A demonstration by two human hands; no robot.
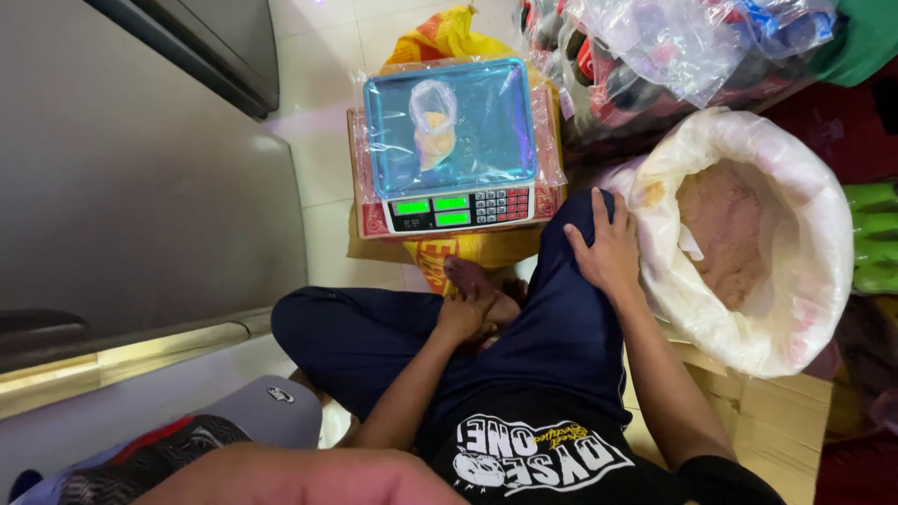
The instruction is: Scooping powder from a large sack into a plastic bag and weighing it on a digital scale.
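I sit cross-legged on the floor in dark blue trousers. My right hand (606, 251) lies flat on my raised right knee, fingers spread, holding nothing, right beside a big white sack (795, 281) of brownish powder. My left hand (468, 313) rests on my foot between my legs, fingers curled loosely, with nothing in it. In front of me a digital scale (449, 201) with a blue pan wrapped in clear film stands on a cardboard box. A small clear bag (433, 126) of yellowish powder lies on the pan.
A grey metal cabinet (140, 159) fills the left side. Plastic-wrapped bottles (655, 51) are stacked at the top right, green bottles (875, 238) at the right edge. A yellow sack (449, 37) lies under the scale. Flat cardboard (767, 421) lies under the white sack.
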